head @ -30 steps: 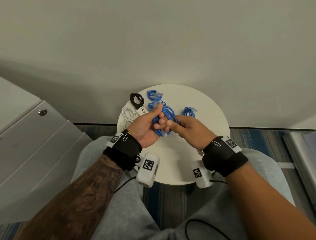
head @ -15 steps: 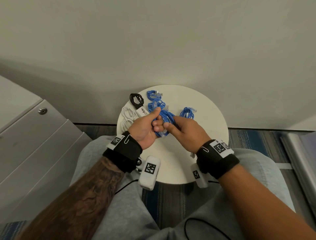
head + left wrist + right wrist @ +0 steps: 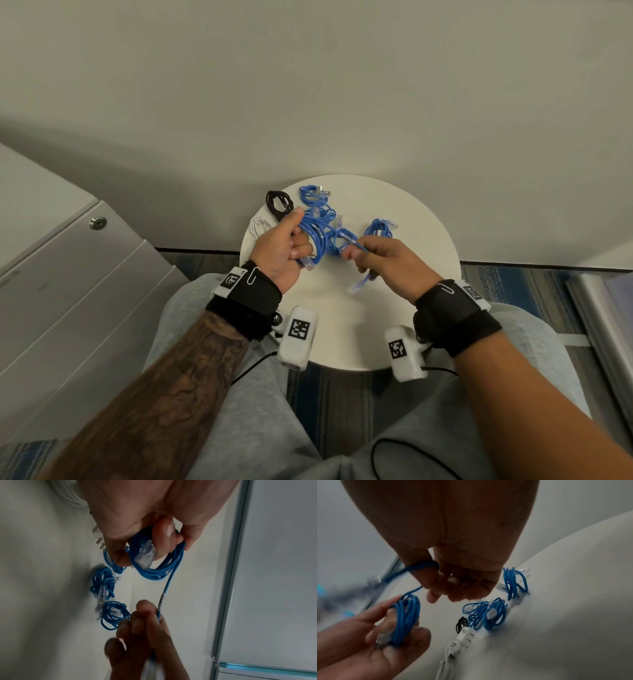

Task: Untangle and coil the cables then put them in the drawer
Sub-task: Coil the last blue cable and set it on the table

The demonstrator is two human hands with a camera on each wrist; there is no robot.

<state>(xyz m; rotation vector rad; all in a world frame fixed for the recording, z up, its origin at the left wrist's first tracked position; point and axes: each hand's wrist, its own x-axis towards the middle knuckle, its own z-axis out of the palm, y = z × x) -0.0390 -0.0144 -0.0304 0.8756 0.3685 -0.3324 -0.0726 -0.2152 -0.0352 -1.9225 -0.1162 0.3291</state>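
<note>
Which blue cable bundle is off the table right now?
The coil gripped in the left hand, its free end pinched by the right hand. The other blue bundles lie on the round table.

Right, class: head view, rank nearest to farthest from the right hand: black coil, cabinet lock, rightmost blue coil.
1. Rightmost blue coil, just beyond the right hand.
2. Black coil, table's far left.
3. Cabinet lock, far left.

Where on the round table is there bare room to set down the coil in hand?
Bare: the near half of the round table, toward the lap, and its right side past the lone blue bundle. Crowded: the far left, with the black cable, white cable and blue bundles.
</note>
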